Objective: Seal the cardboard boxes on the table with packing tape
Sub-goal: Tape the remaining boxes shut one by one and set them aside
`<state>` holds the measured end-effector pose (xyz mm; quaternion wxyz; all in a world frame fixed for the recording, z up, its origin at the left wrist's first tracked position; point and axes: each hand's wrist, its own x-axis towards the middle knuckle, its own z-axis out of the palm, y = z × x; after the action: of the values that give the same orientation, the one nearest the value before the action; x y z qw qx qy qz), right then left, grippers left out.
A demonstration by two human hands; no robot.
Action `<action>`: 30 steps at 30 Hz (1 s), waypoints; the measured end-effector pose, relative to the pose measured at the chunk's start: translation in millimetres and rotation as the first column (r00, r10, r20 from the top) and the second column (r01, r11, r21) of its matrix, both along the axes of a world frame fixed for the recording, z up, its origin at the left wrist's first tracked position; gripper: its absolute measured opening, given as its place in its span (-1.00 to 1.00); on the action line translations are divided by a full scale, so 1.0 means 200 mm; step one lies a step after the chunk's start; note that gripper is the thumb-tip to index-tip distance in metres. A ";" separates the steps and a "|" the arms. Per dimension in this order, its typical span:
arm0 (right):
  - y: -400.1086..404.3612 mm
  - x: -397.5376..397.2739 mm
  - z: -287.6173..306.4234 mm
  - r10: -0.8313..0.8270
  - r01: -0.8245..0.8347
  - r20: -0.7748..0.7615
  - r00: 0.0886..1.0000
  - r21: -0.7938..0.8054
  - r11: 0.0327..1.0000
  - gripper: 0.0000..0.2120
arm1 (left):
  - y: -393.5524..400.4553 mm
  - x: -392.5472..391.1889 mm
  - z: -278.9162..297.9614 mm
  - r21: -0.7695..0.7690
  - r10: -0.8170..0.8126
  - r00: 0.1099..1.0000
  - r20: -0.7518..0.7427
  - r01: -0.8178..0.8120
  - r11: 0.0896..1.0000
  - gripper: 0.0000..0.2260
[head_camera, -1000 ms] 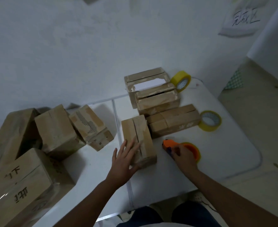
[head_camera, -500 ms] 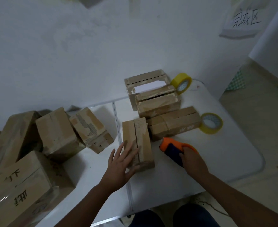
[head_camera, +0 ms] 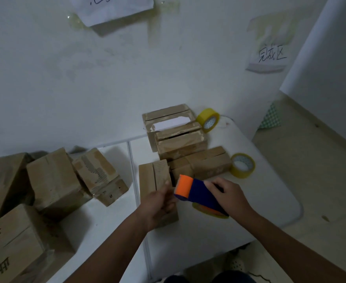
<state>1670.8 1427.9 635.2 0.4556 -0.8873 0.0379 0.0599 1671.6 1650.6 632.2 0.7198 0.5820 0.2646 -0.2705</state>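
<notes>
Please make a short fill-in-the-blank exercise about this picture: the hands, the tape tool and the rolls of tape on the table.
1. The right hand holds a tape dispenser that is dark blue and ____.
2. The loose tape rolls on the table number ____.
3. Both loose rolls are ____ in colour.
4. The left hand is over a cardboard ____ whose top flaps are closed.

Missing words: orange; two; yellow; box

Single head-worn view, wide-angle. It looks forward and down from above the white table (head_camera: 259, 197), close over both forearms, facing the wall (head_camera: 86, 88); floor (head_camera: 310, 160) visible at right.
</notes>
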 end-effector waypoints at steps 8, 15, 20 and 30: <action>0.01 -0.02 0.02 0.035 -0.036 -0.016 0.999 -0.036 0.999 -0.69 | 0.03 -0.03 0.06 -0.107 0.009 1.000 0.020 -0.007 0.994 -0.86; 0.06 -0.02 0.04 0.080 -0.080 -0.008 0.997 -0.048 0.996 -0.64 | 0.07 -0.08 0.07 -0.104 0.027 1.000 0.010 -0.026 0.994 -0.87; 0.10 -0.02 0.05 0.143 -0.145 -0.026 0.989 -0.101 0.984 -0.60 | 0.09 -0.13 0.04 0.071 -0.040 0.999 0.037 0.038 0.997 -0.83; 0.18 -0.05 0.06 0.273 -0.244 0.021 0.962 -0.382 0.891 -0.37 | 0.08 -0.28 -0.04 0.302 0.073 0.965 0.253 -0.150 0.941 -0.80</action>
<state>1661.5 1464.7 648.0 0.2661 -0.9568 -0.0866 0.0786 1615.5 1666.2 624.5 0.6571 0.7026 0.2494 -0.1112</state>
